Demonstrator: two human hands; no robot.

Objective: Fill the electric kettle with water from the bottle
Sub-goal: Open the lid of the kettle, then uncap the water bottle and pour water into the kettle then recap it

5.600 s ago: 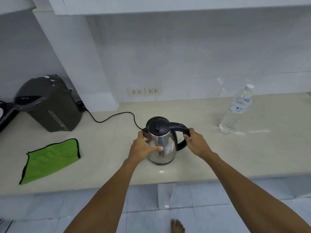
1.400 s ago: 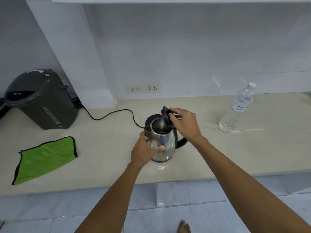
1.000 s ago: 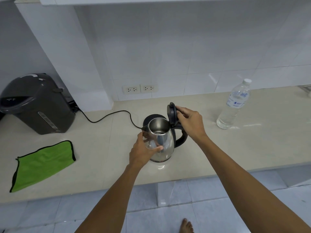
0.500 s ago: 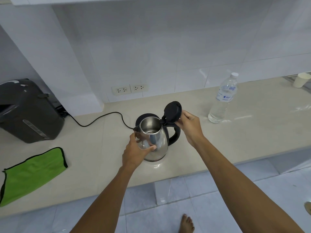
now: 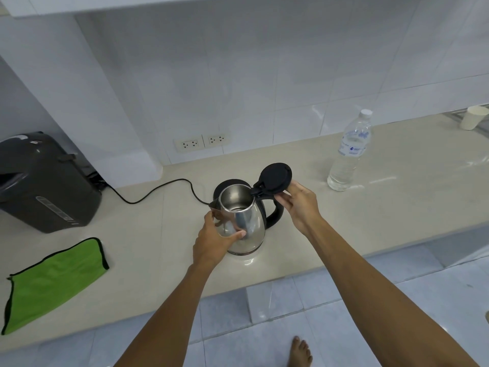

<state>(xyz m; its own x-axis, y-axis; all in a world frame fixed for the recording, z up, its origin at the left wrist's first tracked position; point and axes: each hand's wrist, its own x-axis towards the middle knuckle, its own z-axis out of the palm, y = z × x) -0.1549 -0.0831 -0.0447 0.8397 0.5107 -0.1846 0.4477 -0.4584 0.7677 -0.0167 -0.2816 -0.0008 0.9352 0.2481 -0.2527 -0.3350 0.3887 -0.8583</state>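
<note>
A steel electric kettle (image 5: 247, 226) with a black handle stands on the beige counter (image 5: 397, 207). Its black lid (image 5: 275, 178) is swung fully back on the hinge, and the inside looks empty. My left hand (image 5: 215, 241) wraps around the front of the kettle body. My right hand (image 5: 299, 202) pinches the lower edge of the open lid, beside the handle. A clear water bottle (image 5: 349, 152) with a white cap stands upright on the counter, to the right of the kettle and apart from both hands.
A dark hot-water dispenser (image 5: 45, 184) sits at the far left, its black cord (image 5: 153, 192) running to behind the kettle. A green cloth (image 5: 53, 282) lies front left. A paper cup (image 5: 473, 117) stands far right. Wall sockets (image 5: 202, 141) are behind.
The lid was shut at first; my right hand left the handle and swung the lid back to fully open. My left hand stayed on the kettle body. The view shifted right.
</note>
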